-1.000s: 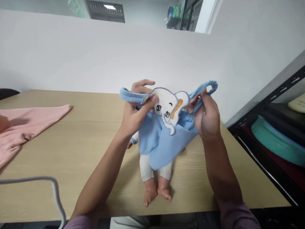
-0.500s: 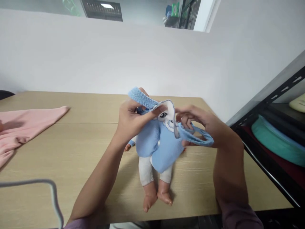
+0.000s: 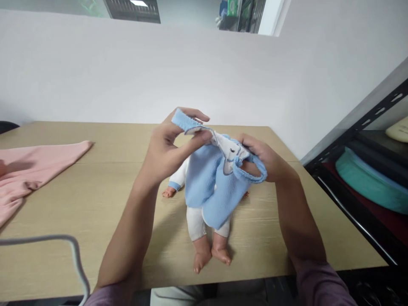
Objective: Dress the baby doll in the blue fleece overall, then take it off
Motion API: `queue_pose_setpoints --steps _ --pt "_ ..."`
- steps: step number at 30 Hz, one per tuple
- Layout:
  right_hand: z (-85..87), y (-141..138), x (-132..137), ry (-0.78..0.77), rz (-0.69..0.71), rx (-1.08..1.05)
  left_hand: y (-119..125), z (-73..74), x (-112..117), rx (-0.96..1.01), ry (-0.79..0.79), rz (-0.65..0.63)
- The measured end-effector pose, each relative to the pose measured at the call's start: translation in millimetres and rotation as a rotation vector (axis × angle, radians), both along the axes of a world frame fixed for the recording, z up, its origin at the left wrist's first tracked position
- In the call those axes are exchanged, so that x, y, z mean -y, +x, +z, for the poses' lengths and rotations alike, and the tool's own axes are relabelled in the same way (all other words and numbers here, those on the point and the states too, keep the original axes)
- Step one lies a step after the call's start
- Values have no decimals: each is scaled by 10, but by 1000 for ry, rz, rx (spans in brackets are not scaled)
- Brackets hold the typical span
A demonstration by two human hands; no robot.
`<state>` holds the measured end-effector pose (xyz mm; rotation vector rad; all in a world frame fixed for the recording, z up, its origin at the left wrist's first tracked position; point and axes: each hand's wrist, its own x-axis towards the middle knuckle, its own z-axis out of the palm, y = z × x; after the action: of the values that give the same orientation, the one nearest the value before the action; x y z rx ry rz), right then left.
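— Where is the blue garment (image 3: 207, 187)?
— In the middle of the frame, lifted off the bench (image 3: 95, 204) and hanging over the upper half of the doll (image 3: 204, 231). Both hands hold it by the top, so the loose cloth drops and hides the doll's chest and head.
— How does the left hand (image 3: 162, 151) hold it?
— Its grip is closed. Thumb and forefinger pinch one strap (image 3: 185, 122) near its end, and the other fingers spread above. The strap points to the upper left, which keeps that side of the cloth taut.
— And the right hand (image 3: 269, 159)?
— That grip is closed too, curled round the top edge beside the elephant patch (image 3: 231, 149). The second strap forms a loop (image 3: 263, 175) round the fingers, so it cannot slip off.
— How does the doll lie?
— On its back, I think, with bare feet toward the lower edge of the frame and white leggings showing below the blue hem. One small doll hand (image 3: 168, 192) sticks out to the left. Lying flat, it needs no hand to steady it.
— Anything else about?
— A pink cloth (image 3: 35, 163) lies at the left edge of the bench, well apart. There is a grey cord (image 3: 75, 255) at the lower left, and a dark shelf (image 3: 382, 109) with a green thing (image 3: 366, 185) at the right.
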<state>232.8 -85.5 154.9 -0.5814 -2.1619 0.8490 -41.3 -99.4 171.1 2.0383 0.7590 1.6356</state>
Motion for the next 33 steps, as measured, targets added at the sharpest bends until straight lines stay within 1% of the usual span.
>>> queue_pose_setpoints --steps 2,4,7,8,9,10,11,13,14,15,16,18,21,22,25,27,28,30,33 --pt "-36 40 -33 -92 -5 -80 -180 13 -87 -91 -72 -73" --pt "-53 62 -61 -123 -15 -131 -352 -9 -222 -94 -92 -125" --pt "-52 34 -72 -140 -19 -180 -475 -90 -435 127 11 -140" --pt "-51 11 -67 -148 -13 -188 -472 -115 -478 176 21 -164" --pt "-51 -16 -58 -154 -6 -189 -451 -133 -498 183 3 -211" --pt "-53 -45 -45 -159 0 -185 -418 -141 -495 148 -33 -279" --pt "-56 -72 -30 -164 1 -177 -379 -139 -470 74 -77 -364" --pt "-61 -117 4 -176 -7 -163 -306 -110 -380 -120 -162 -526" --pt "-61 -131 22 -182 -11 -158 -278 -88 -327 -208 -206 -578" --pt "-59 -137 38 -188 -15 -149 -256 -64 -278 -272 -247 -596" --pt "-55 -138 51 -192 -13 -134 -241 -41 -235 -315 -285 -583" --pt "-40 -124 61 -208 4 -104 -221 -5 -178 -352 -345 -507" --pt "-9 -98 33 -245 103 -63 -190 9 -153 -305 -382 -404" --pt "2 -95 18 -245 157 -5 -177 5 -153 -265 -388 -387" --pt "19 -118 -23 -186 313 295 -143 -18 -154 -150 -395 -354" --pt "7 -145 -41 -138 335 403 -152 -28 -161 -149 -400 -349" --pt "-7 -154 -51 -119 320 392 -173 -28 -170 -177 -402 -357" --pt "-49 -147 -76 -90 262 303 -247 -24 -203 -280 -420 -403" --pt "-123 -81 -129 -45 166 127 -395 -32 -278 -500 -524 -511"
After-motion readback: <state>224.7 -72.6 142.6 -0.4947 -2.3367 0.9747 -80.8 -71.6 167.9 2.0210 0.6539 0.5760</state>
